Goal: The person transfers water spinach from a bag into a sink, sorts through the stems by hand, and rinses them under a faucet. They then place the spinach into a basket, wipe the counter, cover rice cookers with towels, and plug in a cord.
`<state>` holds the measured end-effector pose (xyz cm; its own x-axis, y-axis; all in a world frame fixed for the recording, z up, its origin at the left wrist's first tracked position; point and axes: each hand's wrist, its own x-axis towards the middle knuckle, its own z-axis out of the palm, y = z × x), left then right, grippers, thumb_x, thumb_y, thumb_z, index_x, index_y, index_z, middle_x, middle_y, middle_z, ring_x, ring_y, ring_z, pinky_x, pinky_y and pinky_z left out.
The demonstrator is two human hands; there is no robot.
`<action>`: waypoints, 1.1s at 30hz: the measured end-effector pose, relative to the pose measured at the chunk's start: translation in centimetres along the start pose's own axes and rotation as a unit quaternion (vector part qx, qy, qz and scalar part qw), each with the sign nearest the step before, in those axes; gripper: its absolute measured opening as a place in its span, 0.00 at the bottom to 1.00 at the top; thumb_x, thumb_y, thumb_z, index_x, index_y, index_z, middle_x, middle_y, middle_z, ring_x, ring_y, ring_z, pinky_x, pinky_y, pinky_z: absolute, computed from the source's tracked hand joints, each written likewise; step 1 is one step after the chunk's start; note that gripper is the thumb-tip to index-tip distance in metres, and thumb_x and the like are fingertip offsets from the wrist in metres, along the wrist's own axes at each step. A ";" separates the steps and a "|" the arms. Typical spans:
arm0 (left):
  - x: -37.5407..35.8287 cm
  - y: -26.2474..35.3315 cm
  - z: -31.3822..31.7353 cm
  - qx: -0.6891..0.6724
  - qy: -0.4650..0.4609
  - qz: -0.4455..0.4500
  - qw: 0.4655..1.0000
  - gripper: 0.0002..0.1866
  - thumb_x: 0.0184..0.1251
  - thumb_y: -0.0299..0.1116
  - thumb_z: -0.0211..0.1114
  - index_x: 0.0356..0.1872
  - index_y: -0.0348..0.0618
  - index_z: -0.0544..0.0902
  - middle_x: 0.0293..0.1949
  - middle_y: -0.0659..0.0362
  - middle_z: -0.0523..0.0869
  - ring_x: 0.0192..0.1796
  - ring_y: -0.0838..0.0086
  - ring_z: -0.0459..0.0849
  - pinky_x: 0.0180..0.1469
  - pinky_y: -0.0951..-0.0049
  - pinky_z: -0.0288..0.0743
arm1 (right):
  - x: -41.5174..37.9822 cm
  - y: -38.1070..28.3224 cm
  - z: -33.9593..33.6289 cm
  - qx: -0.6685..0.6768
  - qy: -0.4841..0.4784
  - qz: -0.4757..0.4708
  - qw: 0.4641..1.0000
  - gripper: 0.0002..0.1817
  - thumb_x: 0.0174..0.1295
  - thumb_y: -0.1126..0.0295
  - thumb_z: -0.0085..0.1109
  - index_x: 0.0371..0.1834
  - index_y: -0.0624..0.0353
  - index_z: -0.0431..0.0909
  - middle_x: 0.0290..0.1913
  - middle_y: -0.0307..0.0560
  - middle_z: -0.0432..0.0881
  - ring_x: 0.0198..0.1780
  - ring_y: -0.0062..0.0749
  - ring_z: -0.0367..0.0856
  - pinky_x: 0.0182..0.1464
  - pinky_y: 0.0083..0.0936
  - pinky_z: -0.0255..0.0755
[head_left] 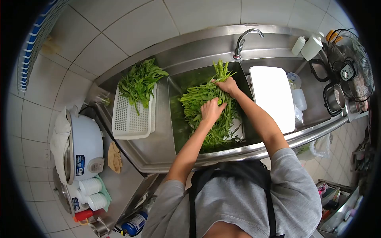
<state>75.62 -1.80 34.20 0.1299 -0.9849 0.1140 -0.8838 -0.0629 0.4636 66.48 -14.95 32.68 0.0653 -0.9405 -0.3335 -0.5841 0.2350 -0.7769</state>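
A large heap of long-stemmed leafy greens (194,97) fills much of the sink basin (173,135) in front of me. My right hand (228,86) is closed around a bunch of stems at the back right of the heap, with the stem ends sticking up past it. Lower and to the left, my left hand (211,110) has its fingers curled into the greens, its thumb pointing right; the fingertips are partly hidden. On the left drainboard stands a white perforated basket (133,119), with another bunch of greens (141,81) lying across its far end.
A faucet (240,45) rises behind the basin. A white board or lid (273,99) covers part of the right basin, near bottles (311,48), pots (334,97) and a fan (351,69). At left are a rice cooker (87,139), a cloth (114,157) and stacked cups (93,192).
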 end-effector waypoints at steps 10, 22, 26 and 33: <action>1.6 -2.6 -5.1 -0.267 -0.251 -0.019 0.930 0.17 0.55 0.43 0.65 0.34 0.38 0.81 0.18 0.63 0.75 0.19 0.83 0.64 0.24 0.76 0.64 | -3.7 -2.3 -4.8 0.170 -0.113 0.011 0.979 0.44 0.41 0.38 0.64 0.53 0.63 0.72 0.52 0.53 0.74 0.51 0.36 0.74 0.51 0.30 0.68; 1.8 -3.9 -7.7 -0.391 -0.351 -0.053 0.849 0.18 0.65 0.43 0.56 0.45 0.39 0.79 0.16 0.72 0.65 0.17 0.87 0.56 0.19 0.82 0.51 | -1.6 -2.2 -2.6 0.229 -0.108 -0.132 0.958 0.21 0.45 0.61 0.70 0.39 0.64 0.81 0.36 0.43 0.82 0.37 0.24 0.78 0.43 0.22 0.71; 2.3 -4.1 -6.2 -0.421 -0.314 -0.075 0.848 0.19 0.66 0.43 0.54 0.47 0.39 0.78 0.15 0.73 0.56 0.16 0.86 0.54 0.20 0.81 0.49 | -1.8 -2.5 -1.4 0.183 -0.115 -0.145 0.966 0.20 0.46 0.61 0.69 0.39 0.64 0.80 0.36 0.42 0.82 0.36 0.22 0.77 0.42 0.22 0.71; 3.0 -5.3 -6.3 -0.566 -0.297 -0.136 0.757 0.16 0.62 0.36 0.54 0.45 0.37 0.79 0.15 0.72 0.58 0.16 0.85 0.54 0.19 0.81 0.48 | -1.9 -2.7 -1.4 0.202 -0.141 -0.108 0.963 0.23 0.49 0.55 0.67 0.40 0.65 0.79 0.34 0.42 0.80 0.33 0.22 0.75 0.37 0.23 0.71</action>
<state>83.50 -3.42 37.59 -0.2838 -0.8803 -0.3803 0.1344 -0.4292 0.8932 66.80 -14.13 36.14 0.4007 -0.8874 -0.2282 -0.1730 0.1713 -0.9699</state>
